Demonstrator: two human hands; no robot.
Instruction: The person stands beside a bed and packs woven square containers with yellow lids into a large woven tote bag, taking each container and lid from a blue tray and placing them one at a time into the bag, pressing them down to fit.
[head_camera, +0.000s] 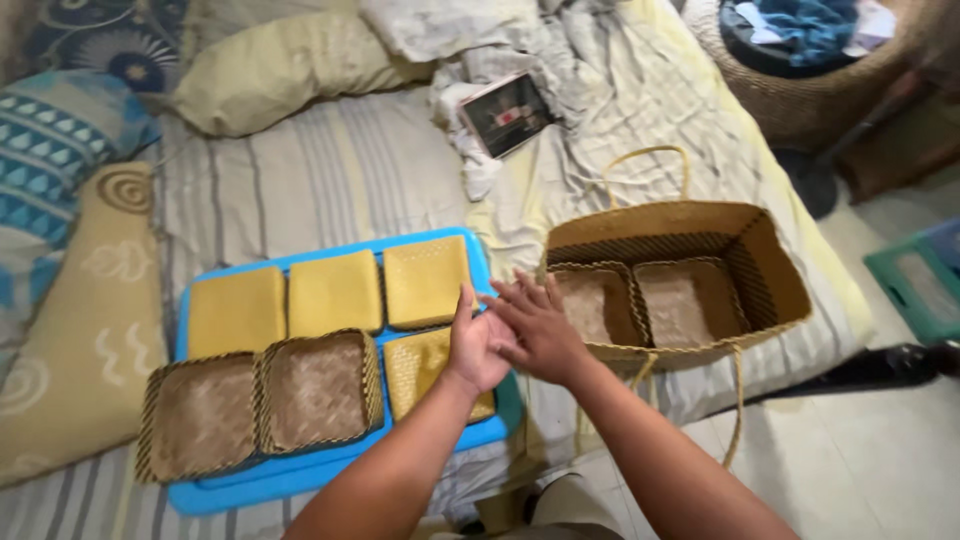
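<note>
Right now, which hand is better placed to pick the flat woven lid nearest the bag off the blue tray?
Left, probably. The left hand already lies over that woven lid; the right hand crosses above it, nearer the woven bag.

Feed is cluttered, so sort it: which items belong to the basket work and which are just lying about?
In hand: left hand, right hand, woven boxes, lids, blue tray, woven bag.
Lying about: tablet, pillows, wicker basket.

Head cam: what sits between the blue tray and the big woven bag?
In the head view, the two hands, left hand and right hand, overlap above the striped bedsheet between blue tray and woven bag.
</note>
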